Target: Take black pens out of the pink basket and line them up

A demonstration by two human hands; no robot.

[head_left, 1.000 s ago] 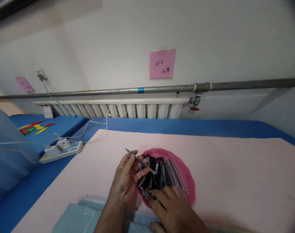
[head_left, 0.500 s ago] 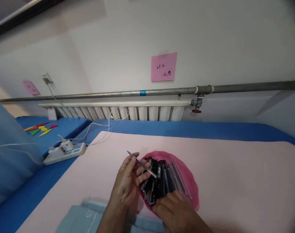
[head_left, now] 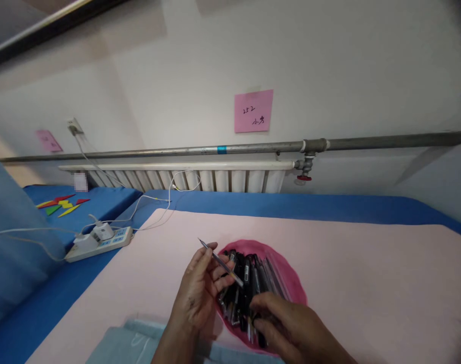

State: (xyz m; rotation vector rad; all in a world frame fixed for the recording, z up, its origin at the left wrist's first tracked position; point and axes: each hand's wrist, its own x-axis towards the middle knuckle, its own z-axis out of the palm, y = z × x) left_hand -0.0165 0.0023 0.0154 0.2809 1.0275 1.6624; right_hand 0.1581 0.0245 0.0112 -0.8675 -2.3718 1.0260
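My left hand (head_left: 200, 288) is closed on a slim pen refill (head_left: 223, 264), a clear tube pinched between thumb and fingers. Its pointed tip slants up to the left and its other end hangs over a pink scalloped plate (head_left: 299, 293). Several black pens (head_left: 247, 275) lie heaped on the plate, some with white labels. Along the right side of the heap are clear slender tubes (head_left: 273, 275). Above the plate's near right part, my right hand (head_left: 287, 321) has its thumb and fingers curled together at the pens' lower ends. What it grips is hidden.
A folded light-blue cloth (head_left: 130, 338) lies at the near edge of the pink sheet (head_left: 367, 283). To the left, a power strip (head_left: 101, 246) with plugged-in chargers trails white cables. A radiator (head_left: 230, 179) and pipe (head_left: 170, 152) run along the wall behind.
My right hand has risen and shifted right across the plate, its fingers curling more and uncovering pen ends. My left hand still holds the refill in nearly the same place.
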